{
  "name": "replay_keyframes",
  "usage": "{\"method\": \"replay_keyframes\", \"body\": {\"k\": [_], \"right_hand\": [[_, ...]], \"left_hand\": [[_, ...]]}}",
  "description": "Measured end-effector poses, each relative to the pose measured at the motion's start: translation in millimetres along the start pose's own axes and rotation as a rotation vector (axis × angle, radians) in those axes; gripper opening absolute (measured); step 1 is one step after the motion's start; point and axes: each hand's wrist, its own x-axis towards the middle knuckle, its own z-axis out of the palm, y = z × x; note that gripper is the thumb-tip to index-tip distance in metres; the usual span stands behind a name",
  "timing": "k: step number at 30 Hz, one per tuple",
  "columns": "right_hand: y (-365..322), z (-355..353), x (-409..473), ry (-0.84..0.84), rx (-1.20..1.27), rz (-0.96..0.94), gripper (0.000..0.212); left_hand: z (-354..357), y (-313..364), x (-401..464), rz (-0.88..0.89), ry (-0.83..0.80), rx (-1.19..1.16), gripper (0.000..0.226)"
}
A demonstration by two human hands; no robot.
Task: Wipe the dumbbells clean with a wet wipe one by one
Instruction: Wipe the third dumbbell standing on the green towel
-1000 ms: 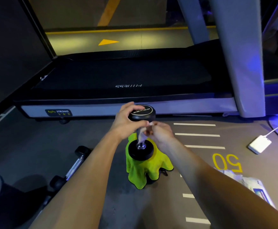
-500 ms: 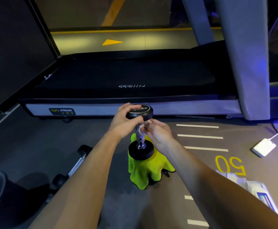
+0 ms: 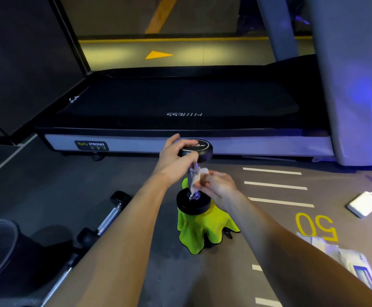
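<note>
The dumbbell (image 3: 194,176) stands on end, heavy and top-heavy looking, so the left hand (image 3: 173,159) grips its upper head. The right hand (image 3: 218,188) pinches the limp wet wipe (image 3: 197,181) against the slick chrome handle.

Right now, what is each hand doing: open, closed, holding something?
Left hand: grips the top head of the upright dumbbell.
Right hand: pinches a wet wipe against the dumbbell's handle.
</note>
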Motion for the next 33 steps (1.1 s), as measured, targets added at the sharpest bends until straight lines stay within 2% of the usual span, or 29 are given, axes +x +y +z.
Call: {"method": "replay_keyframes", "body": {"k": [2, 4, 7, 10, 13, 19, 25, 27, 31, 33], "right_hand": [[1, 0, 0, 0.03, -0.053, 0.0, 0.025], [-5, 6, 2, 0.001, -0.003, -0.054, 0.026], [-10, 10, 6, -0.065, 0.05, -0.117, 0.032], [0, -1, 7, -0.13, -0.15, -0.076, 0.024], [9, -10, 6, -0.185, -0.285, 0.016, 0.022], [2, -5, -2, -0.153, -0.243, -0.029, 0.027], [-13, -20, -3, -0.095, -0.24, -0.122, 0.025], [-12, -33, 2, -0.029, -0.387, -0.143, 0.027], [1, -60, 15, 0.06, -0.878, -0.186, 0.032], [3, -64, 17, 0.07, -1.01, -0.221, 0.03]], "left_hand": [[0, 1, 2, 0.002, 0.007, 0.07, 0.044], [-1, 1, 2, 0.002, 0.016, 0.161, 0.044], [2, 5, -1, 0.016, 0.014, 0.292, 0.06], [5, 8, -2, -0.006, 0.083, 0.391, 0.072], [5, 9, -2, 0.014, 0.133, 0.473, 0.07], [5, 8, -6, 0.094, 0.189, 0.482, 0.069], [2, 16, -5, 0.145, 0.126, 0.38, 0.072], [2, 13, -4, 0.125, 0.091, 0.306, 0.068], [5, -3, -3, 0.067, 0.053, 0.166, 0.058], [5, -6, -4, 0.051, 0.04, 0.113, 0.051]]}}
